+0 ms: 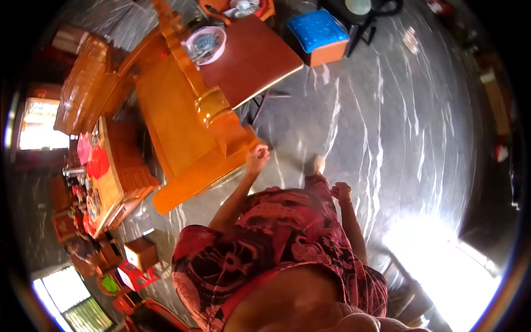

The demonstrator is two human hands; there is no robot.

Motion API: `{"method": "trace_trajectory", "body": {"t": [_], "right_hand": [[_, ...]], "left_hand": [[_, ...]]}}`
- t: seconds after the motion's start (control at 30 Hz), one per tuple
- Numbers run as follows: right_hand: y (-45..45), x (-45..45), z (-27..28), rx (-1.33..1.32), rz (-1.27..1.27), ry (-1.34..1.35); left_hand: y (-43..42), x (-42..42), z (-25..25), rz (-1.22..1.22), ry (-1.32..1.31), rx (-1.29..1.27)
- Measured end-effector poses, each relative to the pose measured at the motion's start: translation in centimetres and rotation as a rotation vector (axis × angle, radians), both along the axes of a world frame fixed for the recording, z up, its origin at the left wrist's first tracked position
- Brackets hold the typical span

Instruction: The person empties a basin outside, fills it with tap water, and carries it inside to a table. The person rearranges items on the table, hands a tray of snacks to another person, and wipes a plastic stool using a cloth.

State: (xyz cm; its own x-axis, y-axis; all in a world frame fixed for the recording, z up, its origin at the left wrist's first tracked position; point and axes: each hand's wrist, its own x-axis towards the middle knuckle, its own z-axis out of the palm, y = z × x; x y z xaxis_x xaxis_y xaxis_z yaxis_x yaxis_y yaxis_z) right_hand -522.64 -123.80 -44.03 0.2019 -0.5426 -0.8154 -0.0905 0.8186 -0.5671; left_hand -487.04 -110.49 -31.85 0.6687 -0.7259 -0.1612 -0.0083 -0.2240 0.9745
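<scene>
My left hand (258, 159) hangs beside the front end of a wooden bench (176, 122) with a carved, glossy armrest. Its fingers are loosely curled, and nothing shows in them. Whether it touches the bench's corner I cannot tell. On the other side of my body, my right hand (341, 191) is held over the floor with its fingers curled into a loose fist. No object shows in that hand either. One bare foot (319, 164) is visible ahead, on the marbled floor, below my red and black patterned clothes (287, 221).
A brown folding table (257, 61) bears a pink basin (220, 54) with dishes. Beyond it stands a box stool with a blue cushion (316, 29). A wooden cabinet (124, 160) holding red items is at left. Grey marbled floor (387, 122) stretches right, towards bright light.
</scene>
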Motion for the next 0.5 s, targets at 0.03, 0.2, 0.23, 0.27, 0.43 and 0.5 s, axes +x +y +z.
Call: {"method": "trace_trajectory", "body": {"t": [0.03, 0.2, 0.23, 0.27, 0.43, 0.5], "right_hand": [[-2.4, 0.7, 0.5, -0.012, 0.047, 0.001], [-13.7, 2.2, 0.1, 0.022, 0.222, -0.119], [-15.6, 2.9, 0.6, 0.072, 0.253, -0.155], [-17.3, 3.6, 0.7, 0.133, 0.284, -0.191], [-24.1, 11.3, 2.6, 0.164, 0.511, -0.031], [-25.0, 14.1, 3.3, 0.11, 0.558, -0.087]], "left_hand": [[-1.3, -0.4, 0.0, 0.062, -0.053, 0.023], [-8.9, -0.3, 1.7, 0.236, -0.057, 0.044], [-10.0, -0.6, 1.9, 0.303, -0.047, 0.038], [-10.8, -0.7, 2.0, 0.335, -0.047, 0.05], [-12.5, -1.6, 3.0, 0.366, -0.04, 0.105], [-12.0, -2.6, 1.9, 0.424, 0.001, 0.121]]}}
